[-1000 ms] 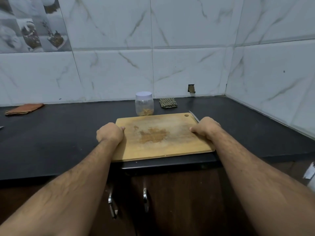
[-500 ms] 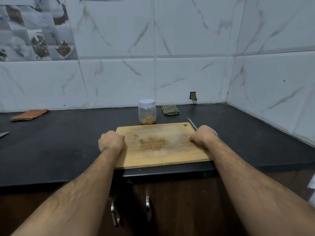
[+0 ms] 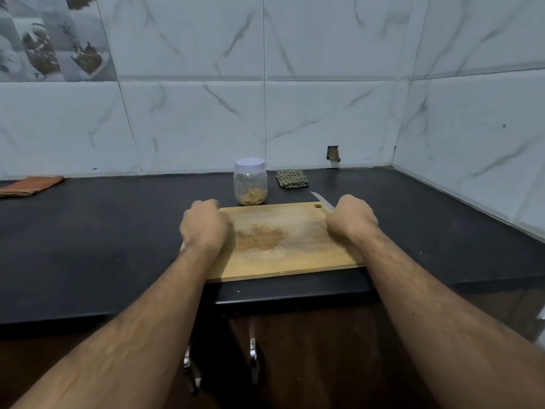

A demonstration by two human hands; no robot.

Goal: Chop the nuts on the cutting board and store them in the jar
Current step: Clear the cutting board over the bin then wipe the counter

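The left hand curls its fingers over the left edge of the cutting board, gripping it; the right hand grips the right edge, a knife blade poking out behind it. Nut crumbs lie mid-board. The lidded jar stands just behind the board on the surface

tan board, black counter, white-lidded jar

An orange cloth lies folded at the far left of the black bench; a checked green cloth sits by the marble-tiled wall; two metal handles hang on the brown cupboard below.
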